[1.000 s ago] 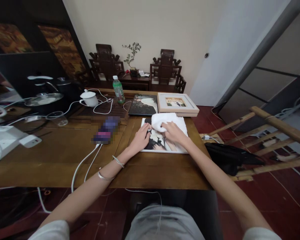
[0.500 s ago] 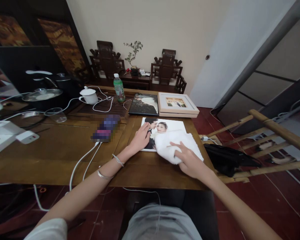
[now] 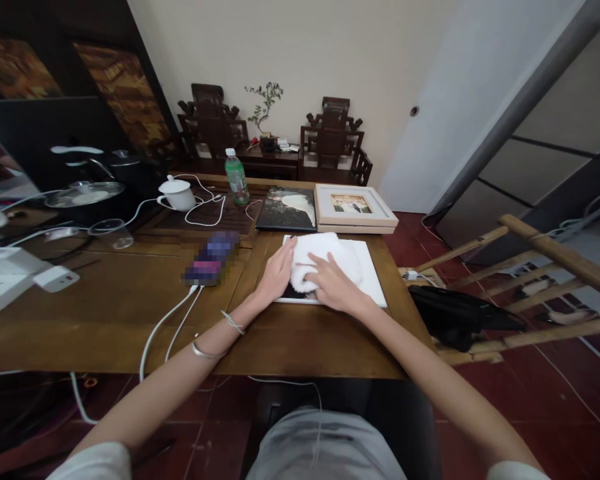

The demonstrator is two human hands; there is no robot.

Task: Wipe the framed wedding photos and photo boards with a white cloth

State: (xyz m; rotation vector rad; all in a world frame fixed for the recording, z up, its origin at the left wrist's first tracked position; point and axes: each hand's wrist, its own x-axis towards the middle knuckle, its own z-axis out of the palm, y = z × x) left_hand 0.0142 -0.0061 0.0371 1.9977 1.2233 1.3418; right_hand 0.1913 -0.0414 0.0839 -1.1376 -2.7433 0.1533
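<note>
A fluffy white cloth (image 3: 347,263) lies bunched over most of a white-edged wedding photo panel (image 3: 376,277) on the wooden table. My right hand (image 3: 330,283) presses on the cloth from the near side, some fingers stretched over it and others curled into its folds. Flat along the panel's left edge rests my left hand (image 3: 277,270), fingers extended together, beside the cloth's left side. Most of the printed picture is hidden under the cloth; a dark patch shows at the lower left, and the white right part is uncovered.
Behind the panel lie a dark photo panel (image 3: 287,209) and a pale framed photo (image 3: 355,208). Left of my hands is a phone (image 3: 211,259) with white cables. A green bottle (image 3: 237,177), a lidded white cup (image 3: 177,193) and a clear plastic cup (image 3: 113,233) stand farther back.
My right hand has slid the cloth leftward across the panel, covering the printed couple and exposing the panel's right side. The left hand has shifted slightly left and stays at the edge.
</note>
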